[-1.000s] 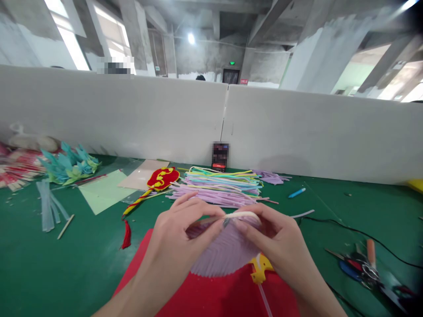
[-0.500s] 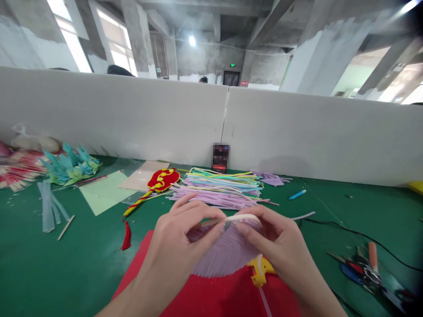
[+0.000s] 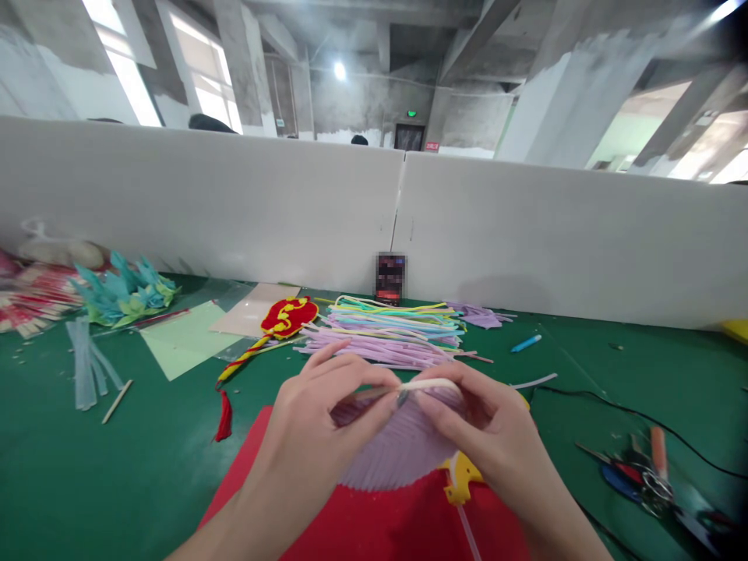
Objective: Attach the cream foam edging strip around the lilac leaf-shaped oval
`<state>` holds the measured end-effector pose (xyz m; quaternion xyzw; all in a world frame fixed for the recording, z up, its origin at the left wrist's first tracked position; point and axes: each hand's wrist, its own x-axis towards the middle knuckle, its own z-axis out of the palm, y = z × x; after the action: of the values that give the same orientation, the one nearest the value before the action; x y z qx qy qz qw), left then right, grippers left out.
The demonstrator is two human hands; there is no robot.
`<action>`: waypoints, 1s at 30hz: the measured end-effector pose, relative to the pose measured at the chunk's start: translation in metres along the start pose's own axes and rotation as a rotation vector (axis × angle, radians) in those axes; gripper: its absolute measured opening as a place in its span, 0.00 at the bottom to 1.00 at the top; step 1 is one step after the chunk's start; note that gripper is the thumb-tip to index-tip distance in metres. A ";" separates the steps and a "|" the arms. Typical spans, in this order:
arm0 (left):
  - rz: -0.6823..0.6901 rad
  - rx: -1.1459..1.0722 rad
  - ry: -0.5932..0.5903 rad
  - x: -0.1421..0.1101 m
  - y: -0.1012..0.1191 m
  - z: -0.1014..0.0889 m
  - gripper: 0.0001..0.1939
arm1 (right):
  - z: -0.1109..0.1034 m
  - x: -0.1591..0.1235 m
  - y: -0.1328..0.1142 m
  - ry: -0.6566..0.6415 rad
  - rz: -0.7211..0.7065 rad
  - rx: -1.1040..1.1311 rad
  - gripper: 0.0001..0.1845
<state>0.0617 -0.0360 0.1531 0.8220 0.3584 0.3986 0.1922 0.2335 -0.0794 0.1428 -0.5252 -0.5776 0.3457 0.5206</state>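
Note:
My left hand [image 3: 315, 425] and my right hand [image 3: 496, 436] meet over a lilac fan-shaped piece [image 3: 397, 448] made of ribbed strips. Both hands pinch a thin cream strip [image 3: 429, 384] lying along the fan's upper curved edge, fingertips almost touching at its left end. The fan rests on a red sheet [image 3: 379, 522]. A yellow glue gun [image 3: 461, 477] lies on the red sheet just under my right hand, partly hidden by it.
A heap of lilac, blue, green and yellow strips [image 3: 391, 331] lies behind the hands. A red-and-yellow ornament with a tassel [image 3: 280, 319], pale green paper [image 3: 181, 335], glue sticks [image 3: 87, 366] and teal paper flowers [image 3: 125, 292] are left. Scissors and tools [image 3: 643, 467], a black cable [image 3: 636, 413] and a blue pen [image 3: 526, 342] are right.
Both hands stay pinched on the cream strip at the fan's edge; they have only shifted slightly, and the view moved a little.

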 end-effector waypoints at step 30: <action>0.018 0.000 0.024 0.001 0.003 -0.001 0.05 | -0.009 0.003 0.012 0.020 -0.046 -0.019 0.09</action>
<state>0.0622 -0.0376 0.1561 0.8204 0.3532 0.4103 0.1840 0.2455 -0.0756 0.1344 -0.5200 -0.5877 0.3229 0.5291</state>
